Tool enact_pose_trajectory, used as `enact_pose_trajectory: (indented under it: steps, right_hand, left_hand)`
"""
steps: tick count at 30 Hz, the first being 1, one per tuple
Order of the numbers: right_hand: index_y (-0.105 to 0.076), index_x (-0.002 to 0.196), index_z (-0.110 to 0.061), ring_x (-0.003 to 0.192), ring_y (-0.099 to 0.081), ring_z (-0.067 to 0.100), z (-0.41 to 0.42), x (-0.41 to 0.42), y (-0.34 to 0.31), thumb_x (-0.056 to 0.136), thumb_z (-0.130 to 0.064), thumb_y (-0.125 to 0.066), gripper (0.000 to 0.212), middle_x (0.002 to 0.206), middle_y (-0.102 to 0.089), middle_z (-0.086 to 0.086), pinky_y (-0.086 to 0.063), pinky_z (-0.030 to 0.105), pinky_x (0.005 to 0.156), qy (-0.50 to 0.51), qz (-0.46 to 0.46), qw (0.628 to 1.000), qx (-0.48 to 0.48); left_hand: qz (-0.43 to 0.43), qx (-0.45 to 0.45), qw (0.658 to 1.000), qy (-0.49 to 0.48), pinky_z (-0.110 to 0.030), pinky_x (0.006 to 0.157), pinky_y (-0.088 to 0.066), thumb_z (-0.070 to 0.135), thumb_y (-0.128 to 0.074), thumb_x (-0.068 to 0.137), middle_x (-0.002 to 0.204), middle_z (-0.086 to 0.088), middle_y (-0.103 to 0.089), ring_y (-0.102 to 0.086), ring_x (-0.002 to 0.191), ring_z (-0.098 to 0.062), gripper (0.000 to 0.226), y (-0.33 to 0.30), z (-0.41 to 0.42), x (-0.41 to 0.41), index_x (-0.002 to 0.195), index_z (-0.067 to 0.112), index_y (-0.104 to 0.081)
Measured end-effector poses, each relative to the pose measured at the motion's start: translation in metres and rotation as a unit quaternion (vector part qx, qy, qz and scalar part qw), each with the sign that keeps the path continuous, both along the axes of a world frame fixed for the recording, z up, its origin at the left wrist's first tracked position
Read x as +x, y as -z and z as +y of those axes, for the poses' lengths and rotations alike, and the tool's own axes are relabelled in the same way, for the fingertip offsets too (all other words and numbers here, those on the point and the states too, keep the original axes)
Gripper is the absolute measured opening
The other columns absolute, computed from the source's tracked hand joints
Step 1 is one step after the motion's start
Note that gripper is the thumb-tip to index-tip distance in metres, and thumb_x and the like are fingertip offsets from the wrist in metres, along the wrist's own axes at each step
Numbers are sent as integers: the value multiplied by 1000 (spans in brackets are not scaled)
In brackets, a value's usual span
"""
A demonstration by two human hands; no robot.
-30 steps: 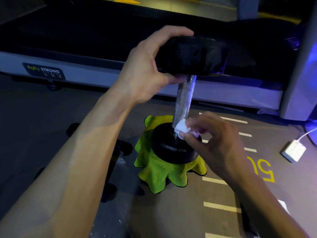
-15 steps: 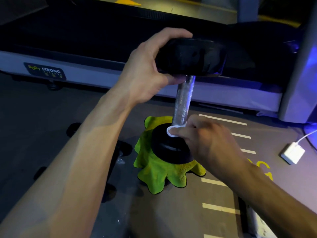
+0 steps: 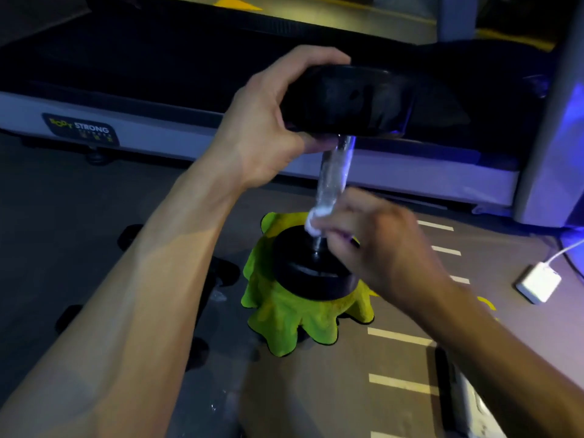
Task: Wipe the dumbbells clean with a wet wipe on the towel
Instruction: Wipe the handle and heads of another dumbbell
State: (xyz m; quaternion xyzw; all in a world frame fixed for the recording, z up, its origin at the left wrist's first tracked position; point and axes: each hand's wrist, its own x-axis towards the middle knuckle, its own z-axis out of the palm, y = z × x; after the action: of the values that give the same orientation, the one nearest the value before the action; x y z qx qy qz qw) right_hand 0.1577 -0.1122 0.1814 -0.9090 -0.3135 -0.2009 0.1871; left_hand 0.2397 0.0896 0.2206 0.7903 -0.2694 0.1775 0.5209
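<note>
Dim gym floor point(image 3: 94, 197) runs under everything, with a treadmill point(image 3: 158, 99) along the far side and a white charger point(image 3: 538, 284) off to the right of the towel. On that green towel point(image 3: 284, 314) the dumbbell point(image 3: 331, 172) stands on end, its lower head resting on the cloth. I have my left hand point(image 3: 262, 128) curled over the upper head, thumb beneath it, steadying the bar upright. My right hand point(image 3: 379, 245) pinches the wipe point(image 3: 316, 221) against the foot of the handle, just above the lower head; the fingers are blurred, so I judge the rub is under way. To do this well, I would wrap the wipe right round the handle, twist it through full turns, and work up toward the upper head. My top hand should hold firm so the weight cannot tip off the towel. The lower collar looks easy to miss.
</note>
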Motion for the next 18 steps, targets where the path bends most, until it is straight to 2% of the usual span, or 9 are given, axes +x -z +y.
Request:
enact_pose_trajectory:
  steps: [3,5,8,9,11,13,16,18]
  right_hand:
    - [-80,105,-20,73,-64,28,5,11,-8,91,-13,-70,19,89,-65,4,-52,34,61,65,-85,993,45]
    - [-79,104,-23,75,-62,28,4,3,4,89,-13,-71,19,89,-63,2,-54,35,64,43,-47,998,15]
    - [-79,105,-29,75,-66,25,1,-10,9,94,-27,-60,22,91,-65,-3,-57,44,62,-8,81,997,3]
    - [-80,105,-30,75,-67,24,1,-7,6,94,-27,-62,21,92,-67,-5,-58,45,62,-6,87,996,12]
    - [-80,104,-30,72,-66,22,3,-5,-3,93,-24,-71,15,93,-66,-6,-57,44,60,20,37,999,22]
    - [-79,104,-28,68,-65,24,9,-9,-8,94,-23,-72,13,95,-62,-4,-56,43,57,36,14,999,16]
    - [-74,100,-26,66,-61,30,16,-21,-7,95,-17,-65,14,97,-56,-3,-53,45,54,11,77,993,-90]
    - [-65,90,-21,71,-57,31,28,-23,-14,95,-12,-61,11,95,-43,-2,-44,42,53,26,99,979,-177]
  left_hand:
    - [-9,10,1000,-4,-40,111,-51,14,-91,72,129,10,-64,-61,126,-10,73,-1,0,-1,138,23,-60]
    - [-6,5,1000,0,-41,111,-51,14,-91,73,128,11,-64,-62,125,-10,72,-2,1,-3,137,24,-59]
    - [10,-14,1000,9,-42,108,-55,12,-91,71,124,16,-63,-63,120,-8,73,-2,-1,-7,134,29,-59]
    - [13,-15,1000,9,-40,107,-56,12,-91,71,124,17,-62,-63,119,-7,73,-2,-1,-8,134,29,-58]
    - [13,-14,1000,12,-36,105,-56,10,-91,73,122,19,-62,-62,116,-1,72,-3,-1,-9,134,29,-58]
    - [11,-14,1000,6,-33,104,-57,9,-91,73,121,20,-61,-61,113,2,72,-4,0,-9,134,29,-58]
    - [13,-15,1000,6,-33,102,-58,10,-91,73,122,21,-60,-62,117,-2,72,-4,0,-11,133,30,-58]
    - [13,-15,1000,9,-32,102,-58,10,-91,72,123,20,-60,-63,117,-2,73,-4,-1,-11,133,31,-59]
